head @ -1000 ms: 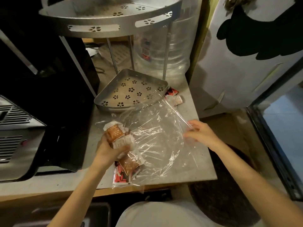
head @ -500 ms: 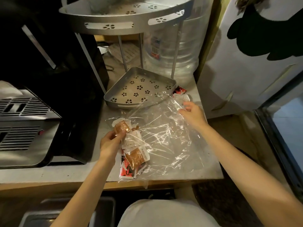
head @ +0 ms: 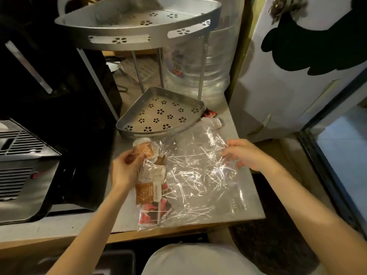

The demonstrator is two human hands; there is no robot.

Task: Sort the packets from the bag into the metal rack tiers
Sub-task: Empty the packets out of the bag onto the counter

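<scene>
A clear plastic bag [head: 198,175] lies flat on the grey counter. Several packets sit at its left edge: an orange-brown one [head: 145,150] pinched by my left hand [head: 125,169], a white one [head: 154,172], another orange-brown one [head: 146,192] and a pink-and-black one [head: 154,212]. My right hand [head: 244,155] grips the bag's right edge. The metal rack's lower tier [head: 162,116], with flower-shaped holes, holds nothing and stands just behind the bag. Its upper tier [head: 139,26] hangs above. Two more packets [head: 211,117] lie beside the lower tier's right corner.
A black appliance [head: 49,96] with a silver vented part [head: 17,165] fills the left. A big clear water jug [head: 196,72] stands behind the rack. A white door [head: 297,76] is at right. The counter edge [head: 178,229] runs close to me.
My right hand has drawn back from the far packets to the bag's right edge. My left hand stays on the orange-brown packet, now a little nearer the lower tier.
</scene>
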